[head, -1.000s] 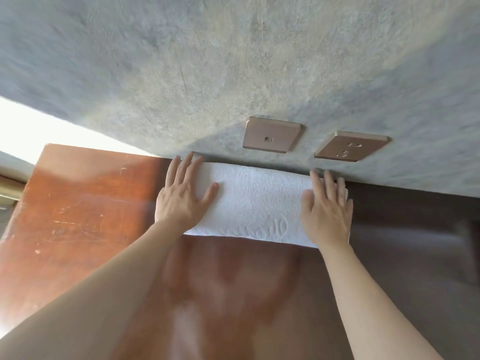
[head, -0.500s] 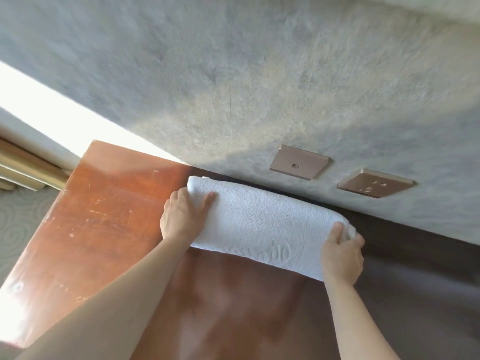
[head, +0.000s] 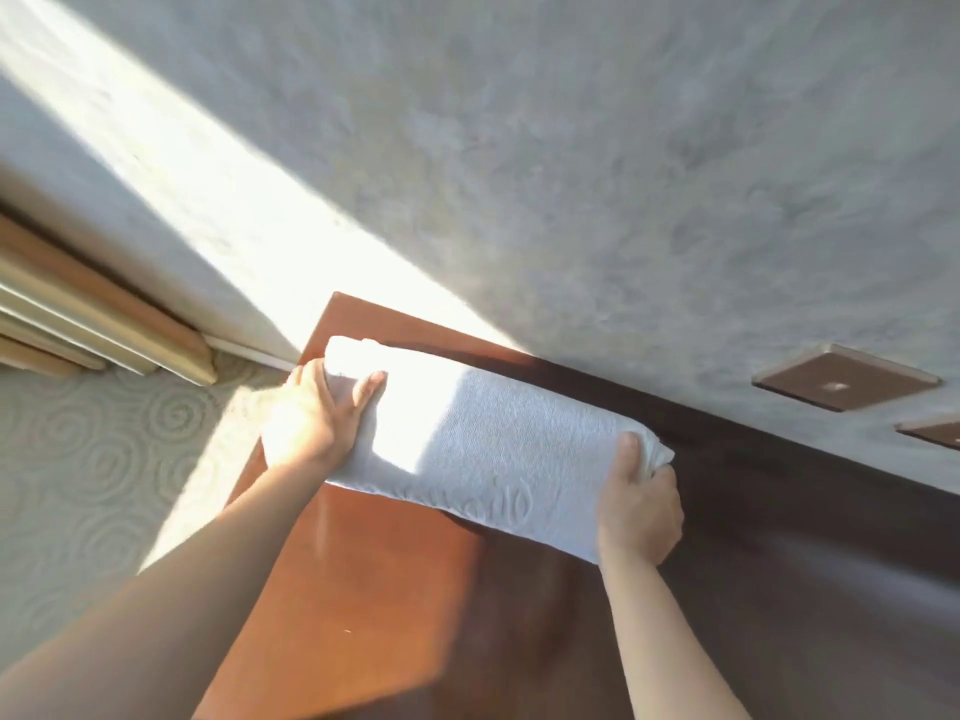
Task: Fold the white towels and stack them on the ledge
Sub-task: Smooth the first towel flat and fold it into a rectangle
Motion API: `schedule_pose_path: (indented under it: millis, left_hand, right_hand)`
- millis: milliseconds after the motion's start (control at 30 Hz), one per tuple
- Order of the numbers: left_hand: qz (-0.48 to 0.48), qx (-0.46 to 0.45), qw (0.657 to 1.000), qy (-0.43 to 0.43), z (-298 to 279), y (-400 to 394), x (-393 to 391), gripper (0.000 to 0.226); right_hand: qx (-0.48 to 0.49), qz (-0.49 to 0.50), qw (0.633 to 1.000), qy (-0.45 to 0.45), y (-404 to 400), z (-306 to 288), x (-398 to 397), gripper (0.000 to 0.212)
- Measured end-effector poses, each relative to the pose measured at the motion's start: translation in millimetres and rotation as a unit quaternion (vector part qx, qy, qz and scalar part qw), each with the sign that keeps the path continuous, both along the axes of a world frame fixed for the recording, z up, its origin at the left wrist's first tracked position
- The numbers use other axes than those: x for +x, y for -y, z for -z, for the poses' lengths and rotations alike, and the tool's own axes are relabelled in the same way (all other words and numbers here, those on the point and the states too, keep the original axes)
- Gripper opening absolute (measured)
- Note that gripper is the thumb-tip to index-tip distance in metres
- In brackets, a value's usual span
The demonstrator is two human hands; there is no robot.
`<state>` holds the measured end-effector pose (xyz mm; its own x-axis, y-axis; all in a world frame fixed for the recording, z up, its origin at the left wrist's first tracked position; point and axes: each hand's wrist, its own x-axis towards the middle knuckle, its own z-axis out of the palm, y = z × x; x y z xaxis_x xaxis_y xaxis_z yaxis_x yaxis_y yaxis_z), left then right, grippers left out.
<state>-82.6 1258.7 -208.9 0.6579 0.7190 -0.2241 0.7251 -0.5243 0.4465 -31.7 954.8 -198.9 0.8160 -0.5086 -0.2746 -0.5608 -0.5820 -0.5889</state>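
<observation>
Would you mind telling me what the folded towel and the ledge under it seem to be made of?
Towel: looks like white terry cotton, with a looped, ribbed pile and an embossed script along its near edge. Ledge: apparently reddish-brown wood or veneer with a glossy varnish, judging by the sheen and reflections.

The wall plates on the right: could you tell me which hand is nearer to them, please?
Right. The right hand grips the towel at its end nearest the wall plates; the left hand holds the far end, away from them.

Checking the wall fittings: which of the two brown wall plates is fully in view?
The upper-left wall plate, with a small pale centre mark; the lower plate is cut off by the frame's right edge.
</observation>
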Motion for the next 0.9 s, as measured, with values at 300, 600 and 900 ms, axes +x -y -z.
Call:
schedule_pose_path:
  millis: [300,600,900]
  left_hand:
    - [0.031,0.02,0.999,-0.017,-1.9,-65.4,49.5,0.101]
    - [0.06,0.027,0.998,0.004,9.2,-73.7,58.6,0.102]
    - [0.389,0.089,0.896,0.195,-15.7,5.2,32.5,0.051]
  right_hand:
    - [-0.013,0.009,1.0,0.015,-64.5,13.0,54.0,0.065]
    - [-0.053,0.002,0.999,0.008,-69.2,9.0,57.6,0.061]
    - [-0.207,-0.376,0.881,0.198,-134.0,-12.9,6.9,0.048]
